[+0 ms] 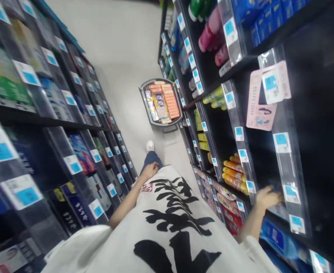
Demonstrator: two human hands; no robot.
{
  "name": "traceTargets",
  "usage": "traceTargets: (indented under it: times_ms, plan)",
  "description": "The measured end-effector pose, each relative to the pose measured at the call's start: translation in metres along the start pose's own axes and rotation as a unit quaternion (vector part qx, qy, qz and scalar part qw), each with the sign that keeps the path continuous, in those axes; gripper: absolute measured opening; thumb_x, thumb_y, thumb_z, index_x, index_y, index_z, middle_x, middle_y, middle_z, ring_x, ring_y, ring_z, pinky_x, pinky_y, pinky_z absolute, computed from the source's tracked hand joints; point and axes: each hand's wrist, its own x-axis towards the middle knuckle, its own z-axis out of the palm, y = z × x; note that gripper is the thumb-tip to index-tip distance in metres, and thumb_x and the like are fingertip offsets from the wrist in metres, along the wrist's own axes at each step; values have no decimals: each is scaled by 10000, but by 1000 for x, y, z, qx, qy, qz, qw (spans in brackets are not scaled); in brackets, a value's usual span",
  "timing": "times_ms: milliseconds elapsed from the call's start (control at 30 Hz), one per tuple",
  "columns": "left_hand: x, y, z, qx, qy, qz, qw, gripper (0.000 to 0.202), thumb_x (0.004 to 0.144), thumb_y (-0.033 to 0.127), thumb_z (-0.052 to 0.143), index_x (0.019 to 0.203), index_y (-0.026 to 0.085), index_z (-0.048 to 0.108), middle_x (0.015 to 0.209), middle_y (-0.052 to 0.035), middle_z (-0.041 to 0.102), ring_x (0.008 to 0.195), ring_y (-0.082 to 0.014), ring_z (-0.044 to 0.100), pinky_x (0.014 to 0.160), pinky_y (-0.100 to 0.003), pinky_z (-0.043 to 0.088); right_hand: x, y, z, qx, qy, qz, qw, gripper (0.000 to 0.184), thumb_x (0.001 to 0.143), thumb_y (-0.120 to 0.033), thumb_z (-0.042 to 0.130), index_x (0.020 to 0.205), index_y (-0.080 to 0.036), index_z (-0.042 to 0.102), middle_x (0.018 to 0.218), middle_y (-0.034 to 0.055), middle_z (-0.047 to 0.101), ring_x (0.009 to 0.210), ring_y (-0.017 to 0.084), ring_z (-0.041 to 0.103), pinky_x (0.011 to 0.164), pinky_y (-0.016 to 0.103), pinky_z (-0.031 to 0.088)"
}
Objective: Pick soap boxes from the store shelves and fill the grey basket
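Observation:
My right hand point(267, 198) reaches into a dark shelf compartment on the right, behind a clear price rail point(289, 178). Motion smears its fingers, and I cannot make out anything in them. Beside it, in the neighbouring compartment, lie several orange and yellow bottles point(233, 174). Below the hand are blue packs point(280, 237). My left hand point(151, 169) hangs low by my thigh, in front of my blue trousers, its fingers curled in with nothing visible in them.
A dark-rimmed basket point(144, 102) on the floor ahead holds orange packs and yellow-purple packets. Shelves line both sides of the narrow aisle; toothpaste-like boxes point(81, 153) stand at left. A pink card point(259, 113) hangs from the right shelf. Pale floor point(107, 34) stretches ahead.

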Motion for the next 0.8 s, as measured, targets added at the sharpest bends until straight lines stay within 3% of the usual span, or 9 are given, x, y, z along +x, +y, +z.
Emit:
traceTargets:
  times_ms: [67, 167, 267, 333, 400, 467, 600, 667, 800]
  plan:
    - [6, -2, -22, 14, -1, -1, 1000, 411, 927, 180, 451, 1276, 150, 667, 1118, -123, 777, 1070, -245, 722, 979, -329, 524, -20, -8, 10, 12, 58, 25, 998, 577, 992, -540, 260, 1314, -234, 629, 1344, 343, 564, 1354, 513, 518, 1080, 749, 351]
    - [13, -6, -54, 45, -9, -6, 999, 420, 931, 177, 447, 1290, 145, 663, 1106, -136, 777, 1084, -258, 722, 987, -344, 518, -47, -28, 28, 50, 123, 0, 991, 488, 976, -532, 288, 1269, -364, 640, 1309, 247, 642, 1315, 443, 583, 1102, 673, 404]
    - [19, -12, -80, 80, -20, -12, 997, 413, 940, 184, 454, 1295, 146, 663, 1132, -154, 771, 1119, -270, 714, 997, -353, 509, -60, -55, 48, 79, 137, -13, 987, 448, 974, -506, 312, 1155, -320, 677, 1172, 245, 693, 1224, 448, 635, 1039, 702, 456]
    - [23, -16, -93, 98, -29, -17, 995, 406, 950, 184, 463, 1302, 144, 661, 1162, -170, 763, 1145, -273, 705, 1003, -356, 502, -65, -76, 62, 106, 107, -23, 988, 443, 974, -470, 316, 1059, -258, 695, 1067, 240, 710, 1145, 440, 667, 988, 685, 507]
    - [27, -18, -101, 113, -38, -25, 993, 393, 960, 180, 484, 1310, 128, 655, 1174, -180, 756, 1139, -270, 706, 997, -370, 505, -72, -101, 76, 147, 36, -54, 987, 412, 958, -415, 326, 963, -230, 694, 994, 214, 717, 1066, 410, 691, 968, 648, 536]
    - [31, -18, -104, 125, -45, -35, 991, 354, 983, 201, 518, 1300, 133, 659, 1160, -166, 756, 1110, -258, 714, 981, -384, 519, -87, -133, 89, 201, -81, -105, 971, 369, 932, -352, 340, 894, -236, 688, 956, 177, 722, 1007, 366, 706, 969, 601, 551]
    - [41, -7, -107, 138, -47, -52, 988, 274, 995, 258, 588, 1228, 162, 697, 1107, -132, 759, 1045, -230, 732, 940, -375, 540, -129, -206, 116, 315, -356, -207, 855, 339, 922, -271, 358, 860, -281, 691, 935, 102, 733, 943, 290, 717, 933, 487, 579]
    - [46, 2, -110, 136, -40, -60, 988, 294, 976, 202, 559, 1216, 137, 716, 1090, -176, 764, 1019, -230, 744, 896, -356, 528, -141, -235, 132, 336, -422, -207, 816, 348, 928, -247, 350, 880, -287, 692, 936, 86, 733, 939, 273, 713, 921, 454, 578]
    - [56, 22, -127, 125, 2, -79, 989, 402, 959, 167, 438, 1235, 138, 729, 1095, -230, 766, 1047, -249, 749, 831, -374, 486, -123, -274, 170, 332, -466, -173, 802, 366, 933, -213, 331, 991, -252, 691, 1048, 102, 741, 1000, 252, 708, 965, 412, 557]
